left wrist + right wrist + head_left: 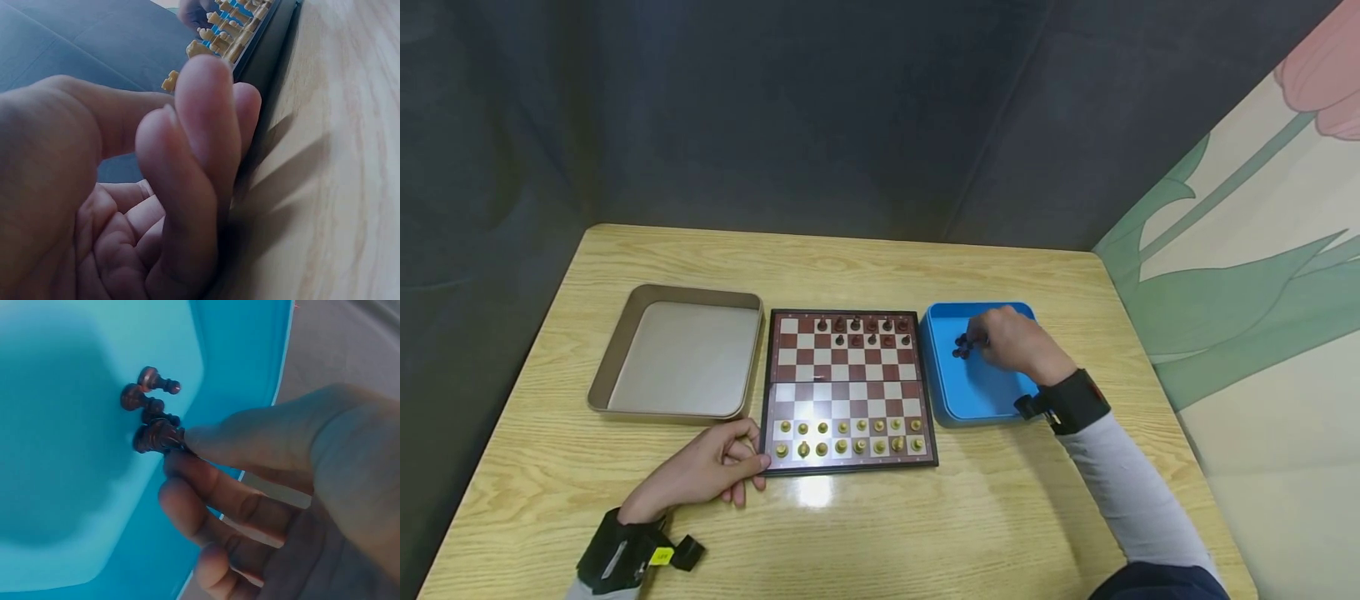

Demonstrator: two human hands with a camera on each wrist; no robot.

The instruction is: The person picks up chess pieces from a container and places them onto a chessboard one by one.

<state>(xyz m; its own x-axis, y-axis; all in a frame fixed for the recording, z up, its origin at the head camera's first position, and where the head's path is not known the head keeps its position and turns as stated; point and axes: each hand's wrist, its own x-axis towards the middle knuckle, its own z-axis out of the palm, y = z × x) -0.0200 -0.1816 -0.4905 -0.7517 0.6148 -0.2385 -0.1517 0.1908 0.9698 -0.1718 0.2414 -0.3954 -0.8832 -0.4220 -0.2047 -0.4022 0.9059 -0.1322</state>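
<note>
On the table lies a red-and-white chessboard (pixel 831 372) with dark pieces along its far side and yellow pieces (pixel 842 427) in two near rows. My left hand (pixel 715 467) holds its near left corner, thumb on the edge and other fingers bent beside it. Inside the blue tray (pixel 992 408), my right hand (pixel 1017 340) pinches a larger dark chess piece (pixel 159 436) between thumb and forefinger. Small dark pawns (pixel 150 379) lie right by that piece. The pinched piece's top is hidden by the fingertips.
A beige metal tray (pixel 681 358) stands to the left of the board. A dark curtain (pixel 820 117) hangs behind the table (pixel 865 533), and a wall painted with flowers (pixel 1247 275) rises on the right.
</note>
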